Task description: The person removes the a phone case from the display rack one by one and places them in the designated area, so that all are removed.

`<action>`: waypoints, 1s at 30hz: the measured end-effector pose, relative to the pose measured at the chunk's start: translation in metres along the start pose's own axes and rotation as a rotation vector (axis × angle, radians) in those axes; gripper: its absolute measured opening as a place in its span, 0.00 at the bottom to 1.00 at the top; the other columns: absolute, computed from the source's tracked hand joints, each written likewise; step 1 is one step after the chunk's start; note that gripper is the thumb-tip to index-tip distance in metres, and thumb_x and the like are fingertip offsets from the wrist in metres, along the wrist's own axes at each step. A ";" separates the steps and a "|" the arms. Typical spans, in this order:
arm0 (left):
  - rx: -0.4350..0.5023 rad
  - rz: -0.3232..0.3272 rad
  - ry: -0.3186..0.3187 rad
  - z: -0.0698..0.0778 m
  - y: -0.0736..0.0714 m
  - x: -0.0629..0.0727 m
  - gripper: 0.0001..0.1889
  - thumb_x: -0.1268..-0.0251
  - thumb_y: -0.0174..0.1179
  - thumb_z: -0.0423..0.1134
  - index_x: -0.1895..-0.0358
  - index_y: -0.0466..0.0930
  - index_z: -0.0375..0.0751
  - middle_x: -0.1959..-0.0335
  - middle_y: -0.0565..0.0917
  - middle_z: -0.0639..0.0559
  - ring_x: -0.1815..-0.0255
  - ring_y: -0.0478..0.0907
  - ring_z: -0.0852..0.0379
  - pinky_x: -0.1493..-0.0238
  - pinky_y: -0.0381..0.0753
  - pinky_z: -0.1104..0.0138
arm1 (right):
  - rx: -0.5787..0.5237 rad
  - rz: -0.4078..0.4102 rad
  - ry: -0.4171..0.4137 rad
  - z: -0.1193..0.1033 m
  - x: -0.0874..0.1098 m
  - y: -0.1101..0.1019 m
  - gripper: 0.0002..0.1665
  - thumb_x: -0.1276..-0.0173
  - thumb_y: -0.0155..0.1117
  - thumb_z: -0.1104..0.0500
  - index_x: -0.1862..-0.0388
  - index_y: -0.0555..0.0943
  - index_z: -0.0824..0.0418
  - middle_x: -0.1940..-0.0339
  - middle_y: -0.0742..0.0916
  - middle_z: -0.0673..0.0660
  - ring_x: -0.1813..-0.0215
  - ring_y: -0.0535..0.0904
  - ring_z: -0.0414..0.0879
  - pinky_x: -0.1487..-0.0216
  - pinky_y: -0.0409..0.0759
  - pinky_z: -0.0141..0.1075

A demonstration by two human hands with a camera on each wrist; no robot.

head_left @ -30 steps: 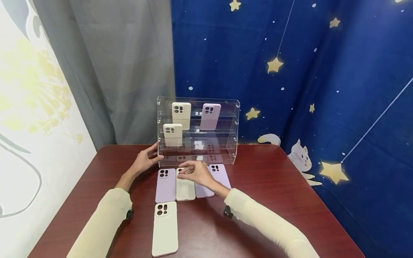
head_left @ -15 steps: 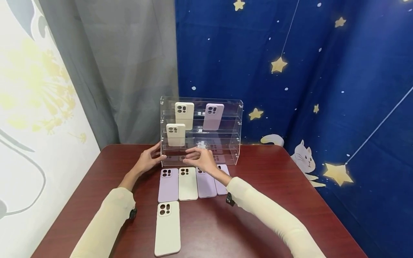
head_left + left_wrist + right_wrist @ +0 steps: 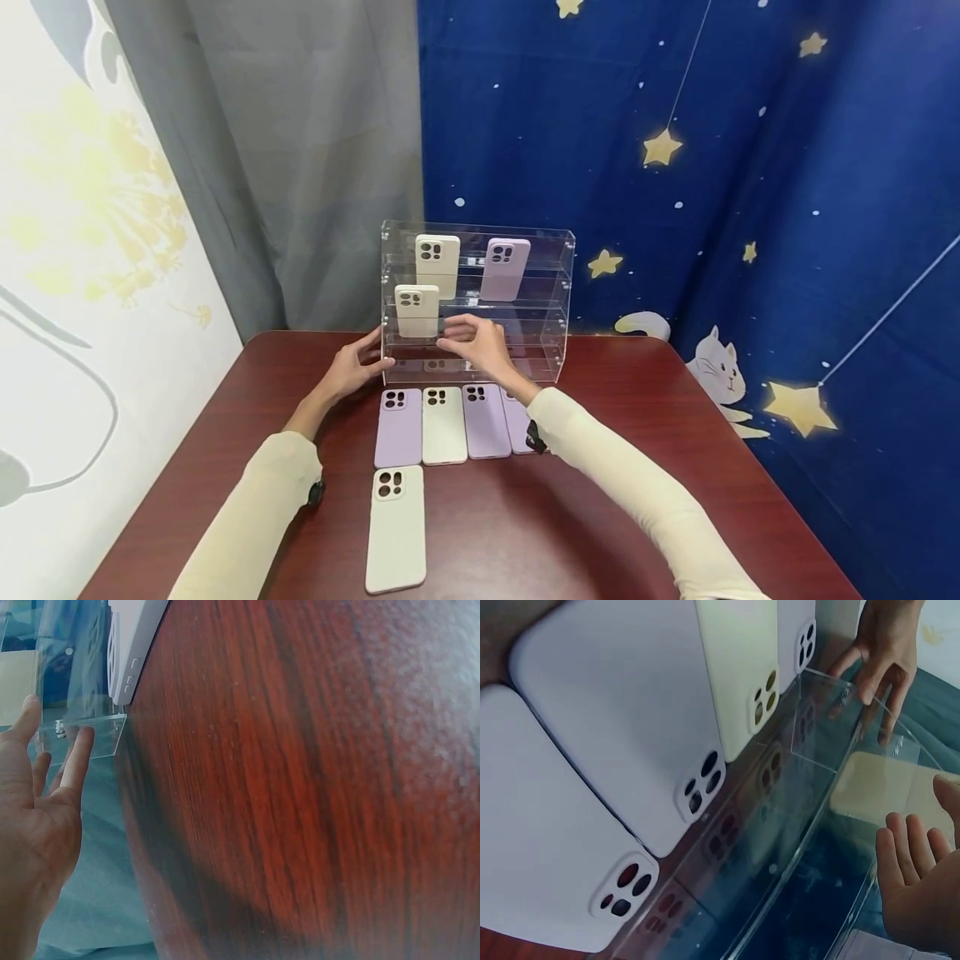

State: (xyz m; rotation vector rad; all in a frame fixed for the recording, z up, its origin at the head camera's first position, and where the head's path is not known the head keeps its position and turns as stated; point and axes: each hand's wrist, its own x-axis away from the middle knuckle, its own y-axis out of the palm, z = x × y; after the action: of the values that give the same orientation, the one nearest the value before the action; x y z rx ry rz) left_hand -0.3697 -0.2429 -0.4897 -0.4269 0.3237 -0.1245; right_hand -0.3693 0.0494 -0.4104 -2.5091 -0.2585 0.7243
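Left hand (image 3: 351, 369): fingers fairly straight, touching the rack's left edge
Right hand (image 3: 480, 343): fingers extended, gripping nothing, just beside the lower cream case (image 3: 417, 321)
Rack (image 3: 536, 329): clear, tiered plastic, near the worktop's far edge; upper cream case (image 3: 437, 279) and lilac case (image 3: 505, 279) lean higher
Row of four cases (image 3: 446, 429): smooth, round-cornered, along the rack's front edge
Single cream case (image 3: 396, 533): flat, nearer the worktop's near edge
Worktop (image 3: 622, 400): glossy, streaked red-brown

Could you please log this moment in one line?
left hand: at rack; right hand: empty, near lower cream case; table: five cases
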 end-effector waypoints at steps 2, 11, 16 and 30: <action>-0.011 -0.002 -0.010 0.000 0.001 0.000 0.44 0.30 0.70 0.36 0.17 0.55 0.43 0.20 0.63 0.39 0.31 0.75 0.34 0.45 0.83 0.70 | 0.005 0.019 0.001 0.000 -0.004 -0.001 0.25 0.38 0.81 0.56 0.43 0.87 0.60 0.56 0.93 0.56 0.57 0.92 0.46 0.57 0.88 0.33; -0.012 0.004 -0.024 0.000 0.000 0.000 0.44 0.31 0.71 0.37 0.16 0.56 0.46 0.19 0.64 0.42 0.30 0.76 0.36 0.40 0.83 0.57 | -0.009 0.059 0.001 0.001 -0.025 -0.002 0.28 0.38 0.82 0.58 0.40 0.86 0.62 0.53 0.92 0.58 0.55 0.92 0.47 0.54 0.88 0.34; -0.019 0.005 -0.019 -0.002 0.001 0.000 0.44 0.31 0.70 0.37 0.16 0.56 0.46 0.20 0.64 0.41 0.31 0.76 0.37 0.39 0.81 0.55 | -0.006 0.072 0.015 -0.002 -0.033 0.000 0.26 0.37 0.81 0.57 0.40 0.86 0.58 0.51 0.92 0.58 0.53 0.91 0.49 0.53 0.88 0.34; -0.026 0.006 -0.015 -0.004 0.002 -0.002 0.44 0.30 0.70 0.37 0.16 0.55 0.45 0.20 0.64 0.41 0.31 0.76 0.37 0.39 0.81 0.57 | 0.006 0.070 -0.041 -0.009 -0.049 0.004 0.26 0.35 0.79 0.58 0.38 0.85 0.59 0.50 0.91 0.57 0.52 0.91 0.48 0.28 0.67 0.39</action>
State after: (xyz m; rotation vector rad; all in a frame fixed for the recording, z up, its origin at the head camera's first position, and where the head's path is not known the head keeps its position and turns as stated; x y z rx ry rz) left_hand -0.3730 -0.2418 -0.4931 -0.4522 0.3117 -0.1114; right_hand -0.4056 0.0265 -0.3840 -2.5108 -0.1836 0.8041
